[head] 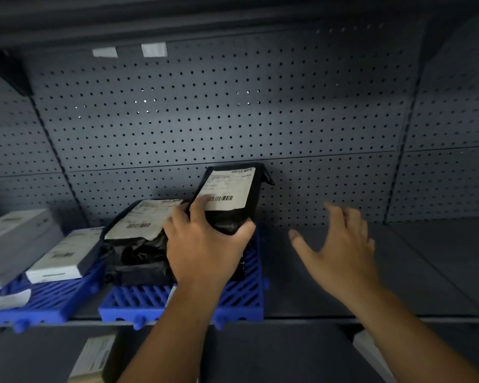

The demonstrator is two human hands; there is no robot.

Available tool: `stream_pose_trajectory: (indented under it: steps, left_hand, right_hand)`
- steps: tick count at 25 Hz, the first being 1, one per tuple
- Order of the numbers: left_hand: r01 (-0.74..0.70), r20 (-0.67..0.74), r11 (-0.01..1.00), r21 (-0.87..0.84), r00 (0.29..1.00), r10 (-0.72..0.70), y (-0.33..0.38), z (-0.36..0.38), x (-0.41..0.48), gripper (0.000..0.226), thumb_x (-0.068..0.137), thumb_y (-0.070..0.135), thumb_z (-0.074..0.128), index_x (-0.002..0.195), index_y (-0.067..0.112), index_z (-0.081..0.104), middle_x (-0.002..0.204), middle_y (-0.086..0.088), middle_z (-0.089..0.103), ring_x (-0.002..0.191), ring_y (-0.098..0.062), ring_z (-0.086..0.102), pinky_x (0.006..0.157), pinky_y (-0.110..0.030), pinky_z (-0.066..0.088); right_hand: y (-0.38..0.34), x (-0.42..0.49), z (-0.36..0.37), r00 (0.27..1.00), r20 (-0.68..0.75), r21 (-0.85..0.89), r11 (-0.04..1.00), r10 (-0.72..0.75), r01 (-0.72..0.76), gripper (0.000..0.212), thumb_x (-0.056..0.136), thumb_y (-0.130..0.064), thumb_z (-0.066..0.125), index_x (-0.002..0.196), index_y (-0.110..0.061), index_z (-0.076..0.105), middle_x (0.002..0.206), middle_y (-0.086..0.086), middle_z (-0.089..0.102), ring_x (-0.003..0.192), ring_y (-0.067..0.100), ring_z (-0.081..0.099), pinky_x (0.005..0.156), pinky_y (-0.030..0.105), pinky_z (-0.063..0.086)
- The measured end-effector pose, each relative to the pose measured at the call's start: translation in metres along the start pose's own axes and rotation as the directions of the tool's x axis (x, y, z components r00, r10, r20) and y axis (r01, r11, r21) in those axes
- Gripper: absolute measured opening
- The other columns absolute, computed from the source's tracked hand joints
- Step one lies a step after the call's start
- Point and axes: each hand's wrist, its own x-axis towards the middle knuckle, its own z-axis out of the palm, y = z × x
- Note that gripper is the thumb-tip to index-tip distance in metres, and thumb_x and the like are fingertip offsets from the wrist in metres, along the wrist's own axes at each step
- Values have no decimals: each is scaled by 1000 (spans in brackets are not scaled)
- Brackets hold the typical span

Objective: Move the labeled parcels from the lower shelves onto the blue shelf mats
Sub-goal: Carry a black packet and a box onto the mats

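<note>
head view: left hand (205, 244) around upright black parcel (230, 200), right hand (340, 244) splayed

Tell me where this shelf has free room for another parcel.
Free: the bare shelf right of the middle blue mat, under the open right hand. Crowded: that mat holds two black parcels, and the left mat holds boxes.

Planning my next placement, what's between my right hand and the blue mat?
Head view: only bare grey shelf lies between the right hand and the blue mat.

Left hand (205, 244) grips black parcel (230, 214) on blue mat (183, 302).
</note>
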Motion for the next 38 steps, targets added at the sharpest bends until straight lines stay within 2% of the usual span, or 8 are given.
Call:
stream_pose_trajectory:
  steps: [5, 9, 17, 21, 27, 32, 35, 38]
  left_hand:
    - [23, -14, 994, 109, 1000, -22, -2, 12, -9, 94, 63, 71, 72, 144, 28, 50, 140, -6, 48, 129, -29, 39, 100, -45, 44]
    - [44, -16, 992, 119, 999, -43, -7, 17, -7, 94, 64, 69, 73, 143, 25, 51, 141, -9, 47, 129, -32, 39, 100, -47, 45]
    - [70, 134, 961, 266, 985, -109, -9, 24, -11, 102, 67, 77, 66, 149, 23, 39, 146, -10, 39, 133, -33, 36, 103, -46, 43]
    - [60, 99, 966, 252, 991, -88, -9, 25, -15, 100, 68, 74, 68, 149, 21, 42, 147, -12, 40, 132, -34, 37, 107, -46, 39]
    - [64, 84, 973, 220, 993, -84, -16, 27, -11, 97, 69, 70, 71, 148, 21, 45, 147, -14, 40, 132, -36, 36, 107, -47, 37]
    - [33, 127, 959, 282, 989, -71, -21, 30, -4, 101, 67, 79, 63, 149, 21, 43, 148, -15, 39, 135, -37, 34, 113, -50, 34]
    - [-57, 93, 958, 282, 995, 32, -17, 24, -9, 101, 70, 87, 55, 145, 21, 48, 154, -11, 36, 143, -33, 28, 117, -49, 27]
    - [-271, -68, 955, 121, 957, 280, -10, 16, -30, 73, 85, 71, 60, 133, 16, 62, 145, -7, 50, 138, -30, 40, 115, -48, 33]
  right_hand:
    - [20, 1, -7, 1000, 30, 26, 1000, 2, -3, 88, 81, -79, 44, 149, -24, 30, 142, 3, 32, 133, 24, 32, 106, 49, 34]
    - [34, 1, -12, 999, 33, 41, 999, 20, -22, 87, 81, -77, 46, 149, -23, 32, 141, 3, 31, 134, 25, 31, 107, 51, 34]
    - [51, 3, -15, 998, 42, 48, 998, 36, -38, 86, 80, -78, 45, 146, -24, 33, 138, 1, 33, 132, 25, 32, 106, 50, 34]
    - [55, -1, -13, 998, 56, 53, 998, 33, -36, 88, 79, -81, 41, 146, -25, 31, 138, -2, 30, 131, 23, 31, 106, 49, 34]
    - [61, -2, -11, 997, 69, 59, 997, 38, -42, 85, 81, -74, 48, 146, -23, 33, 141, 2, 33, 132, 25, 32, 106, 50, 34]
    - [67, 0, -8, 996, 66, 21, 998, 54, -56, 83, 83, -73, 51, 147, -22, 34, 141, 4, 34, 131, 25, 34, 105, 49, 34]
    - [71, -1, -5, 996, 77, 31, 998, 55, -58, 83, 83, -73, 51, 146, -21, 36, 141, 5, 35, 131, 26, 34, 105, 49, 35]
    - [76, -6, -1, 996, 86, 45, 999, 20, -24, 82, 83, -72, 52, 145, -21, 37, 140, 6, 37, 131, 27, 35, 105, 50, 34]
